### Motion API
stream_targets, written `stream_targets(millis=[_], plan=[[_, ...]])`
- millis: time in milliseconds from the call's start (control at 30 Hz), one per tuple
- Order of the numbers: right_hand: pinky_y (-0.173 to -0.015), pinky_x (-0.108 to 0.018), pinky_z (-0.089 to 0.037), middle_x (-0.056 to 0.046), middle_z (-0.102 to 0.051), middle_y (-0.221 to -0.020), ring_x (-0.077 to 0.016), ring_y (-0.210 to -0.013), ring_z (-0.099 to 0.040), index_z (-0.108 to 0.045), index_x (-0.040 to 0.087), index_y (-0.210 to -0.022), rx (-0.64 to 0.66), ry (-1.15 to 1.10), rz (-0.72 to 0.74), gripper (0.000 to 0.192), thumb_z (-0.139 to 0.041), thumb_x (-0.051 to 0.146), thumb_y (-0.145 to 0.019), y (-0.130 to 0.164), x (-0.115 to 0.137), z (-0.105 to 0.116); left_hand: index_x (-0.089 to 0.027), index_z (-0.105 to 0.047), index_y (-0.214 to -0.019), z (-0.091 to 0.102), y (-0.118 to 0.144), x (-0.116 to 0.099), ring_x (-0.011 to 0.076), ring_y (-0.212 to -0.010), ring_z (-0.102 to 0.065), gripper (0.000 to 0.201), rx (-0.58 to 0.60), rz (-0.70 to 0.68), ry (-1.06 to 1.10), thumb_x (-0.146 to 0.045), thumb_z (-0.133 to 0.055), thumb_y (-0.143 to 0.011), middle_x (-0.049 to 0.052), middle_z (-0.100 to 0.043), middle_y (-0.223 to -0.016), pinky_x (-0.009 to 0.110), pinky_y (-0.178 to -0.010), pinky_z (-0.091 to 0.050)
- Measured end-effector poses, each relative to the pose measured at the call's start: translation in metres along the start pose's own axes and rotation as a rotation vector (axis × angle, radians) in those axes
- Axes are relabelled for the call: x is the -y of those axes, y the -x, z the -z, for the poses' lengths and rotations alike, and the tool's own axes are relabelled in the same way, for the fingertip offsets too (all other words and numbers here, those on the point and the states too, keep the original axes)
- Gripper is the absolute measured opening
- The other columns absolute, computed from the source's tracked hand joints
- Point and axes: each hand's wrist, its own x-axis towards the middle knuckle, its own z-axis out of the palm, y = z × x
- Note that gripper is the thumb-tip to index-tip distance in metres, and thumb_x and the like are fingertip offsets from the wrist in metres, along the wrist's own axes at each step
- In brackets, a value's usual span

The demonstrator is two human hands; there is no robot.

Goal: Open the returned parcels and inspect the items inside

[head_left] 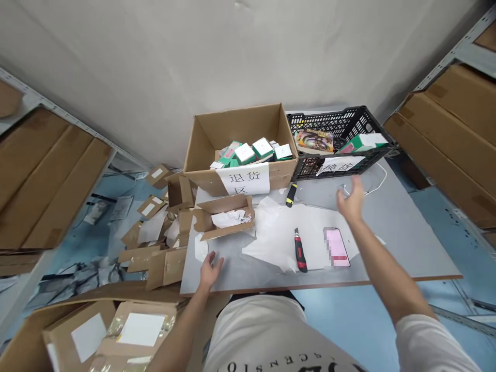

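Both hands empty, fingers spread: right hand [352,200] raised just before black plastic crate [372,155]; left hand [210,270] flat on grey tabletop [403,232], near torn cardboard box [225,217].

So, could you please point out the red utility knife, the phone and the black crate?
Red utility knife [299,251], head view, middle of its handle.
Phone [337,248], head view, centre of its screen.
Black crate [329,120], head view, back wall.

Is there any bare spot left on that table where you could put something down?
Yes. The right end of the table, past the phone and right hand, is bare grey. A smaller bare strip runs along the near edge by the left hand. The middle is crowded with white paper, a red knife and a torn carton.
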Motion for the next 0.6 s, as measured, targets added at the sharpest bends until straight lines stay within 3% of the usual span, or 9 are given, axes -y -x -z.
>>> stream_targets(millis=[133, 233, 333, 400, 500, 600], plan=[[-0.104, -0.043, -0.037, -0.018, -0.043, -0.142, -0.0268, -0.127, -0.046, -0.031, 0.014, -0.142, 0.516, -0.384, -0.197, 0.075, -0.053, 0.019, -0.070, 0.103, 0.067, -0.074, -0.014, -0.036, -0.133, 0.033, -0.048, 0.003, 0.0302, -0.132, -0.040, 0.081, -0.049, 0.042, 0.108, -0.021, -0.077, -0.064, 0.022, -0.042, -0.141, 0.043, -0.105, -0.037], [-0.101, -0.042, -0.039, -0.019, -0.034, -0.148, -0.0292, -0.130, -0.043, -0.030, 0.018, -0.143, 0.823, -0.657, -0.372, 0.090, -0.056, 0.009, -0.058, 0.152, 0.114, -0.122, -0.012, -0.032, -0.137, 0.048, -0.076, -0.004, 0.0282, -0.134, -0.038, 0.088, 0.016, -0.065, 0.173, -0.013, -0.076, -0.060, 0.021, -0.036, -0.145, 0.041, -0.109, -0.031], [-0.106, -0.044, -0.034, -0.016, -0.027, -0.152, -0.0301, -0.136, -0.033, -0.032, 0.022, -0.142, 0.872, -0.787, -0.458, 0.095, -0.056, 0.005, -0.052, 0.175, 0.156, -0.151, -0.012, -0.043, -0.131, 0.051, -0.089, -0.014, 0.0257, -0.133, -0.039, 0.082, 0.051, -0.181, 0.203, -0.005, -0.073, -0.055, 0.017, -0.044, -0.140, 0.036, -0.112, -0.027], [-0.107, -0.044, -0.032, -0.014, -0.032, -0.150, -0.0298, -0.136, -0.033, -0.036, 0.023, -0.139, 0.864, -0.806, -0.451, 0.093, -0.056, 0.005, -0.051, 0.184, 0.178, -0.161, -0.011, -0.047, -0.128, 0.049, -0.090, -0.019, 0.0246, -0.130, -0.043, 0.075, 0.153, -0.315, 0.238, -0.002, -0.067, -0.056, 0.015, -0.049, -0.136, 0.035, -0.111, -0.027], [-0.111, -0.043, -0.029, -0.009, -0.044, -0.142, -0.0270, -0.135, -0.036, -0.045, 0.025, -0.131, 0.856, -0.820, -0.406, 0.085, -0.054, 0.003, -0.050, 0.195, 0.200, -0.169, -0.011, -0.052, -0.123, 0.041, -0.087, -0.022, 0.0247, -0.117, -0.054, 0.067, 0.231, -0.346, 0.271, -0.001, -0.062, -0.057, 0.013, -0.059, -0.124, 0.037, -0.106, -0.036], [-0.114, -0.041, -0.026, -0.006, -0.049, -0.137, -0.0251, -0.135, -0.036, -0.048, 0.024, -0.124, 0.834, -0.819, -0.384, 0.079, -0.051, 0.002, -0.049, 0.207, 0.212, -0.172, -0.012, -0.053, -0.120, 0.036, -0.083, -0.019, 0.0239, -0.112, -0.057, 0.066, 0.220, -0.344, 0.299, 0.000, -0.061, -0.056, 0.011, -0.062, -0.120, 0.038, -0.104, -0.037]])
